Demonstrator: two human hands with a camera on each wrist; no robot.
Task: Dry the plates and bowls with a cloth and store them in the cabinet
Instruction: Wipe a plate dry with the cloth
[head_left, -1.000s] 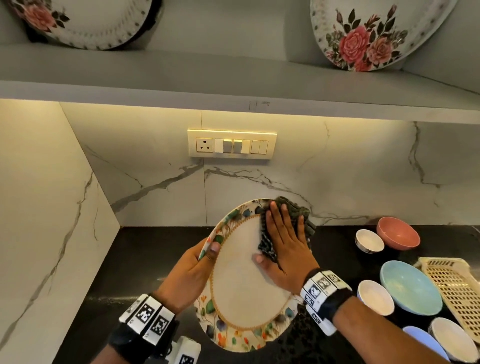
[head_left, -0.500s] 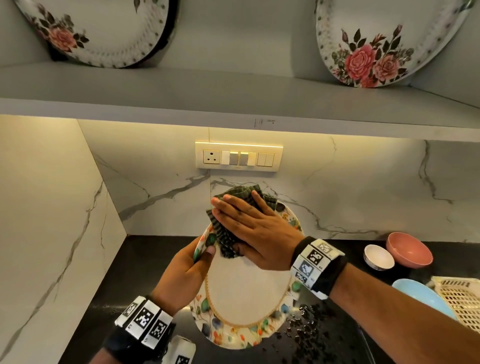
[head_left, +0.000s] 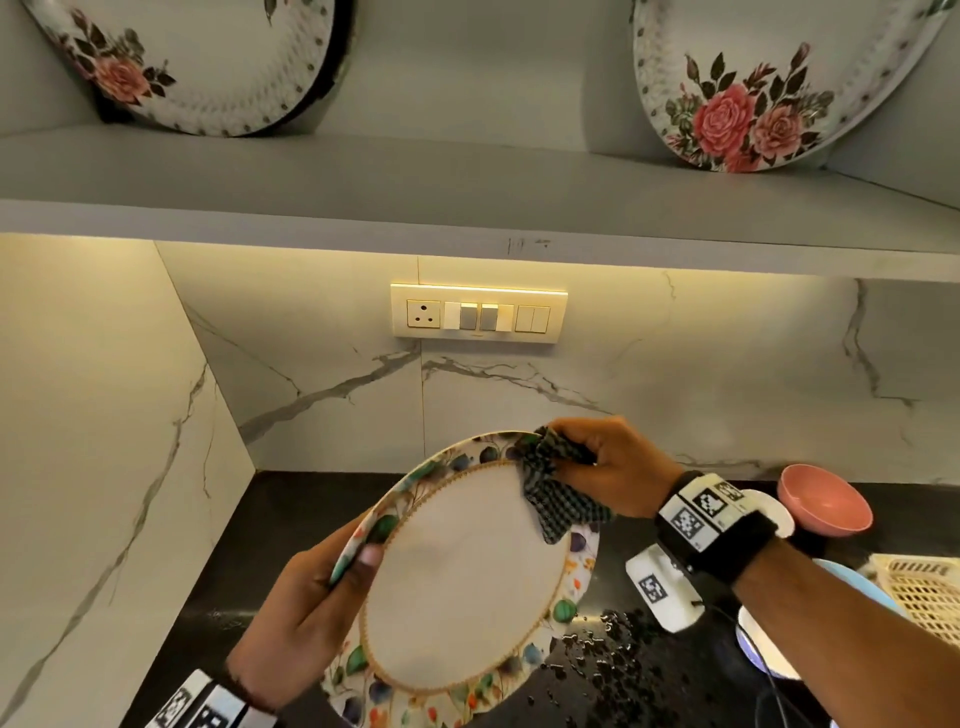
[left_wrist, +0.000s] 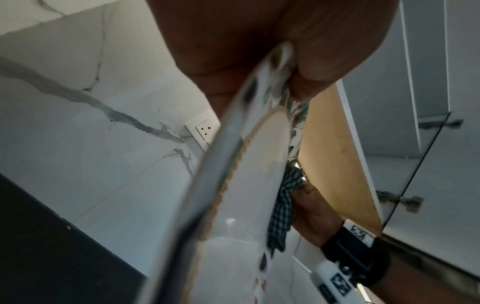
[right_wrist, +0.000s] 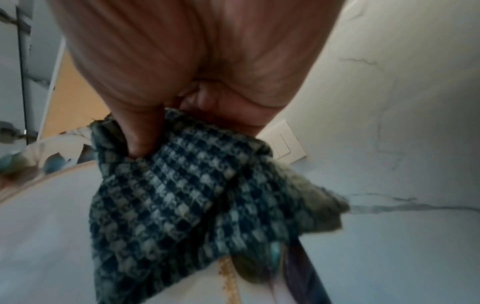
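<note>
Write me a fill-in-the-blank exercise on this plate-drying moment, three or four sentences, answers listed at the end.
1. The right hand grips a checked ____ against the plate's upper rim.
2. The left hand holds the leaf-patterned plate by its ____ edge.
3. On the shelf above, two plates painted with ____ stand leaning.
4. The bowl nearest the wall on the black counter is ____ in colour.

Missing words: cloth; left; roses; pink
</note>
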